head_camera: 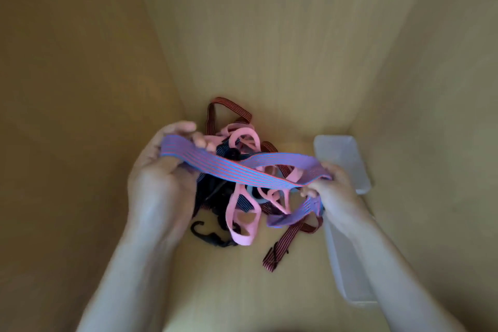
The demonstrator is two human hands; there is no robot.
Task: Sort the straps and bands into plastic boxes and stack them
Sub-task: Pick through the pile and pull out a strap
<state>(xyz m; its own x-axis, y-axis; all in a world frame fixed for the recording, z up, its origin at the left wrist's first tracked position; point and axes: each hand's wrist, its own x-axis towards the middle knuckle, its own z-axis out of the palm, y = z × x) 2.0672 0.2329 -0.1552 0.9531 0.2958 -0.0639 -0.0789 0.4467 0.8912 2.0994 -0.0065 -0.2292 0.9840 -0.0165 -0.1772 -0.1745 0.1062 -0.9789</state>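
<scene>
On the wooden surface [269,62], a clear plastic box [347,272] lies right of the tangled pile of straps [242,240]. Above it, you hold a blue-and-red striped strap [229,170]: your left hand [161,178] grips one end, your right hand [336,191] pinches the other.

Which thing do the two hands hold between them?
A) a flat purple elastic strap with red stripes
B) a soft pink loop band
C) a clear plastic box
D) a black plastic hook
A: the flat purple elastic strap with red stripes runs from the left hand to the right hand, and each hand grips one end of it above the pile, where the pink loop bands lie.
</scene>
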